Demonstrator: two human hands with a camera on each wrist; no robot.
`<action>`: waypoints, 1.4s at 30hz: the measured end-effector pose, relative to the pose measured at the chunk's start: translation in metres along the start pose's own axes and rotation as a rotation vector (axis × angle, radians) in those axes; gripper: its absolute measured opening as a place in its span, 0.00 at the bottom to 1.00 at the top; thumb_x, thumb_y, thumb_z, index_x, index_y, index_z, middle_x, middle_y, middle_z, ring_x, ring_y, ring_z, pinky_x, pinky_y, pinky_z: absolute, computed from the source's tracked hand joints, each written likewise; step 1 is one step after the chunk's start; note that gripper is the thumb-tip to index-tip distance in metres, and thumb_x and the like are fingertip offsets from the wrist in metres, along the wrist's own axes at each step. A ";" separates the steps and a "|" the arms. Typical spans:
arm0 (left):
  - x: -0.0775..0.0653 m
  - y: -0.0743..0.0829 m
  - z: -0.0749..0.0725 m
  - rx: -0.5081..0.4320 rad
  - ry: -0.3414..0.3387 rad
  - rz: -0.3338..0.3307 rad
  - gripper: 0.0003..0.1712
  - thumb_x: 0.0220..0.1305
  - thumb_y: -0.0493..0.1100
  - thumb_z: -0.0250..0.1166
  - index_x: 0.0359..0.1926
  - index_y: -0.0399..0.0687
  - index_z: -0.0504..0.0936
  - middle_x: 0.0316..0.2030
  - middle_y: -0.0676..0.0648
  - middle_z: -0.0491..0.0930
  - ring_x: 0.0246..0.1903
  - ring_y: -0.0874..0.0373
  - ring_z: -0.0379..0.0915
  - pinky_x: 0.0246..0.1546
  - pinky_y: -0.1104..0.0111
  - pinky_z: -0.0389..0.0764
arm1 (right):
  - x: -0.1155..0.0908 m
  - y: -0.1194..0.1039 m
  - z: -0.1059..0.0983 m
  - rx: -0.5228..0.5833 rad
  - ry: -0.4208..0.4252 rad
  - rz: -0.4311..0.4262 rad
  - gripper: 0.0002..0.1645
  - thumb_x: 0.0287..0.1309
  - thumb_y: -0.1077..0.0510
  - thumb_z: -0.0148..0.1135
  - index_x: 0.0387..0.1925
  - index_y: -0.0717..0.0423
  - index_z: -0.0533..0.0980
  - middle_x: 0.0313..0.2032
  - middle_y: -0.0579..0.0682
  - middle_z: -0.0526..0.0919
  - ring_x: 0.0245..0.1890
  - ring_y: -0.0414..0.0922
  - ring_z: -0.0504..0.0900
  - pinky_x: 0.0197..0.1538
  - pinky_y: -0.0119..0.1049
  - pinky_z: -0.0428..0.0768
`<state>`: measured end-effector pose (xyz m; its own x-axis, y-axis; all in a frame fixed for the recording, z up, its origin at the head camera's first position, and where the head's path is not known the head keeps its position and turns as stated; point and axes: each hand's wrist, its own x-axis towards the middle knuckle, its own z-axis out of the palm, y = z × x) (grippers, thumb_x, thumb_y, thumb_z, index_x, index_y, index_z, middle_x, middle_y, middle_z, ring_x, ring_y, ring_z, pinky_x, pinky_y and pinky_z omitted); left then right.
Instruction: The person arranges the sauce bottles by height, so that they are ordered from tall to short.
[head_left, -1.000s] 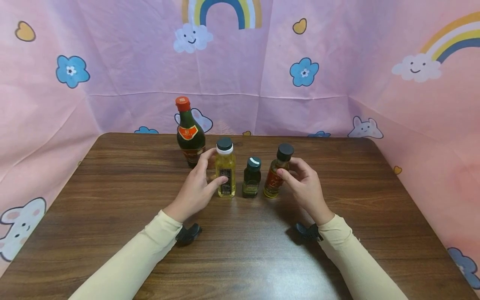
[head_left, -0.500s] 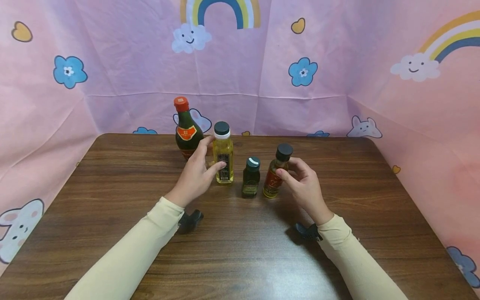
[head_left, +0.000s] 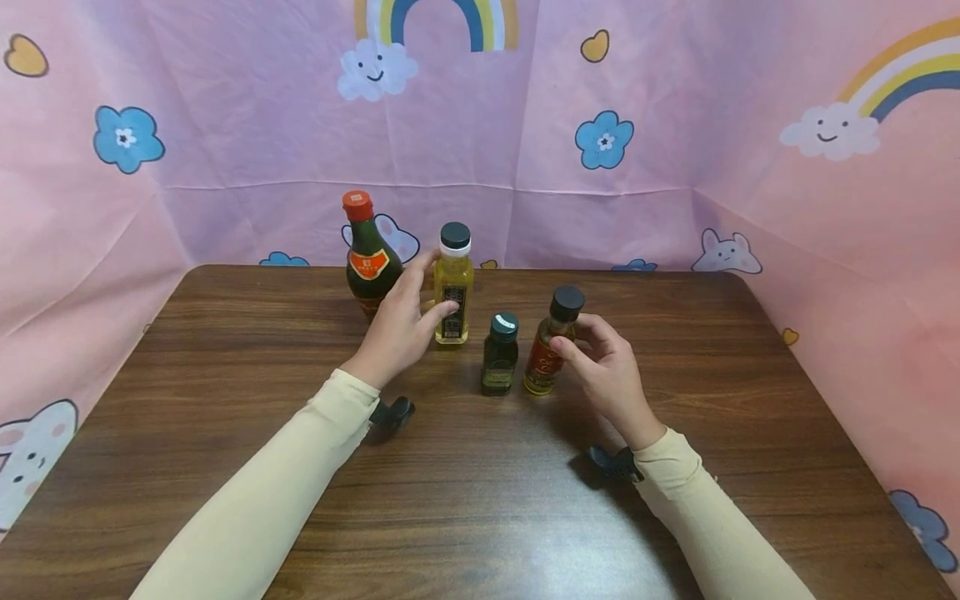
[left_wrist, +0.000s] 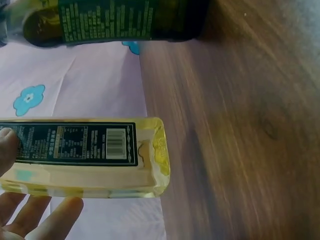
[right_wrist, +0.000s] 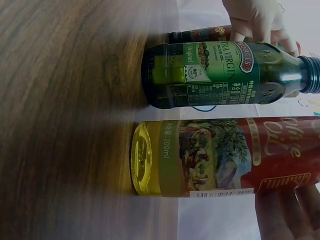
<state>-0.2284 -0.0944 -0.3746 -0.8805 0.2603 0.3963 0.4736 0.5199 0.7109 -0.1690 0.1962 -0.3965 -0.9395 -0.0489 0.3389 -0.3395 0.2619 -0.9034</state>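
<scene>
My left hand (head_left: pixel 397 329) grips a clear square bottle of yellow oil (head_left: pixel 462 279) with a dark cap, thumb on its dark label. In the left wrist view the oil bottle (left_wrist: pixel 100 175) shows its barcode and base, fingers curled under its side. My right hand (head_left: pixel 611 371) holds a red-labelled olive oil bottle (head_left: pixel 543 358) with a black cap, upright on the table. Between the hands stands a small dark green olive oil bottle (head_left: pixel 498 362), its label readable in the right wrist view (right_wrist: pixel 215 75).
A tall dark green bottle (head_left: pixel 367 260) with a red cap stands behind my left hand, partly hidden by it. The brown wooden table (head_left: pixel 480 492) ends at a pink printed cloth (head_left: pixel 645 225) hung at the back and sides. Black straps sit on both wrists.
My left hand has carried the yellow oil bottle toward the back of the table, away from the small green bottle. The right hand and its bottle have stayed in place.
</scene>
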 end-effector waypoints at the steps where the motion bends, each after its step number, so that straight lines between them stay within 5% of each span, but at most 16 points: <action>1: 0.001 -0.001 0.000 0.001 0.000 -0.007 0.43 0.72 0.43 0.68 0.80 0.50 0.54 0.75 0.42 0.62 0.73 0.46 0.61 0.73 0.47 0.63 | 0.000 0.000 0.000 0.003 0.001 0.002 0.17 0.67 0.63 0.68 0.56 0.62 0.79 0.50 0.56 0.84 0.52 0.41 0.84 0.56 0.38 0.82; 8: 0.005 -0.007 0.002 0.010 -0.004 -0.044 0.43 0.74 0.43 0.66 0.80 0.50 0.52 0.76 0.41 0.61 0.73 0.44 0.61 0.71 0.44 0.65 | 0.000 -0.001 0.001 0.031 -0.002 0.017 0.18 0.67 0.64 0.68 0.57 0.62 0.78 0.52 0.55 0.83 0.53 0.42 0.83 0.56 0.31 0.82; 42: 0.003 -0.022 0.013 0.011 -0.014 -0.096 0.46 0.77 0.45 0.61 0.84 0.55 0.43 0.80 0.42 0.52 0.78 0.43 0.52 0.74 0.43 0.58 | 0.000 0.001 0.001 0.009 0.001 0.013 0.19 0.68 0.65 0.67 0.58 0.62 0.78 0.52 0.54 0.83 0.54 0.41 0.83 0.58 0.35 0.81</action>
<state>-0.2415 -0.0952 -0.3968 -0.9219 0.2203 0.3186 0.3871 0.5517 0.7387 -0.1693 0.1951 -0.3974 -0.9439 -0.0443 0.3271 -0.3273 0.2542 -0.9101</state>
